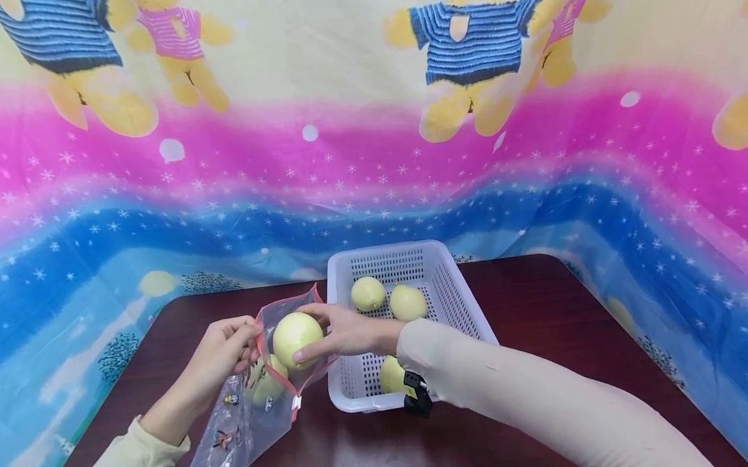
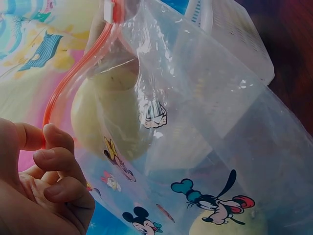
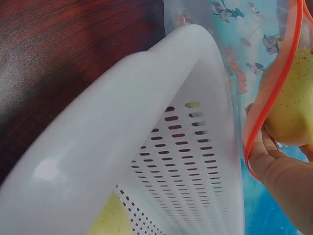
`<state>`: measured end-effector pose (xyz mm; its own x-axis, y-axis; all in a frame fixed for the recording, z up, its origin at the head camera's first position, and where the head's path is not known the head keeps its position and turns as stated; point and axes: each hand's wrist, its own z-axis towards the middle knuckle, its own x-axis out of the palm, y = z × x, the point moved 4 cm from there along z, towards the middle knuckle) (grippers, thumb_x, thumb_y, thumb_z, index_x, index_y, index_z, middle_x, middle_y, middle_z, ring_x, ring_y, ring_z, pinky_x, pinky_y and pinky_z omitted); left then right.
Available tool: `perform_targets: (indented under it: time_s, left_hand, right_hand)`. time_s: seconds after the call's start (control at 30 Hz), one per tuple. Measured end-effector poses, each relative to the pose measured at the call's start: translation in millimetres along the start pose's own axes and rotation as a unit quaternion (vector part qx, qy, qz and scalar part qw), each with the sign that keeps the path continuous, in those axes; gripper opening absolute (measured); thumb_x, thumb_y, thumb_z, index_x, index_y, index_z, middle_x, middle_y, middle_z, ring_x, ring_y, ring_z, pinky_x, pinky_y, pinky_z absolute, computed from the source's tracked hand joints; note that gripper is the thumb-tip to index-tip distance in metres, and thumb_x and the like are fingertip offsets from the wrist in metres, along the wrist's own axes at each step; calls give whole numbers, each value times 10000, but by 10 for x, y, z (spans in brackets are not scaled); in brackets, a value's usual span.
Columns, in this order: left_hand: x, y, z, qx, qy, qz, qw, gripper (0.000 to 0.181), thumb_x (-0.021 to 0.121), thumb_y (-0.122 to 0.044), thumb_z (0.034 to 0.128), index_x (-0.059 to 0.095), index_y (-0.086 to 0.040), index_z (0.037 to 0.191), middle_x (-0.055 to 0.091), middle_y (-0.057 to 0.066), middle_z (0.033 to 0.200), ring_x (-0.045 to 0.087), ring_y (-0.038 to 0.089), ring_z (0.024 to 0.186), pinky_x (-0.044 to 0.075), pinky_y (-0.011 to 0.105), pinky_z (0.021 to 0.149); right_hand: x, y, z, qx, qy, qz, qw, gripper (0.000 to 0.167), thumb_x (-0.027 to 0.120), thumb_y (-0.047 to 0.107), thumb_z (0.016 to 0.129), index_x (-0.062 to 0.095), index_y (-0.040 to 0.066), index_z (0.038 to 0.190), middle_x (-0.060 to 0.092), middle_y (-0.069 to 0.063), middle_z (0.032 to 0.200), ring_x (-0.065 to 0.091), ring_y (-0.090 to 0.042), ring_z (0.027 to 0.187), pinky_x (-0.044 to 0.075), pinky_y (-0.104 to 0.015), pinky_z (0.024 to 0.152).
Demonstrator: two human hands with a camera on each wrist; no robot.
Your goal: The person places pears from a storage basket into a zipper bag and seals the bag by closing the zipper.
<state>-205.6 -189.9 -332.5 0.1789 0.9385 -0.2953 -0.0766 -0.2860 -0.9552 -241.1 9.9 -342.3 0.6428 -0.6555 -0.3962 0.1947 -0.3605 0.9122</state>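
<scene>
A clear zip bag (image 1: 232,435) with a red-orange rim and cartoon prints hangs open at the left of the basket. My left hand (image 1: 228,348) pinches the rim's left side between thumb and fingers. In the bag's mouth, my right hand (image 1: 347,331) grips a pale yellow-green round fruit (image 1: 297,340). Another fruit (image 1: 269,386) lies lower inside the bag, seen through the plastic. In the left wrist view, my left hand (image 2: 49,181) holds the rim beside a fruit (image 2: 110,115). The right wrist view has my right hand (image 3: 283,178) under the fruit (image 3: 293,103), partly past the rim.
A white perforated basket (image 1: 468,306) stands on the dark red-brown table (image 1: 528,324), with a few fruits (image 1: 408,302) in it. Its left wall is close beside the bag and my right forearm crosses over it. Patterned cloth (image 1: 346,165) hangs behind the table.
</scene>
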Motion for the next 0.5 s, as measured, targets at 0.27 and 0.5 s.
perform_targets:
  time_s: [0.27, 0.5]
  left_hand:
    - [-10, -5, 1, 55, 5, 9, 10000, 289, 467, -117, 1025, 545, -73, 751, 508, -50, 567, 386, 34, 463, 344, 233, 443]
    - [-32, -38, -9, 192, -3, 9, 9998, 293, 469, -103, 1023, 545, -73, 742, 505, -58, 568, 382, 33, 460, 347, 231, 432]
  right_hand:
    - [82, 23, 41, 116, 16, 25, 9999, 697, 795, 200, 852, 478, 153, 1471, 648, -34, 1160, 596, -85, 1012, 573, -257, 789]
    - [146, 58, 84, 185, 99, 11, 9998, 683, 804, 183, 843, 494, 126, 1449, 648, -15, 1098, 593, -71, 971, 566, -235, 790]
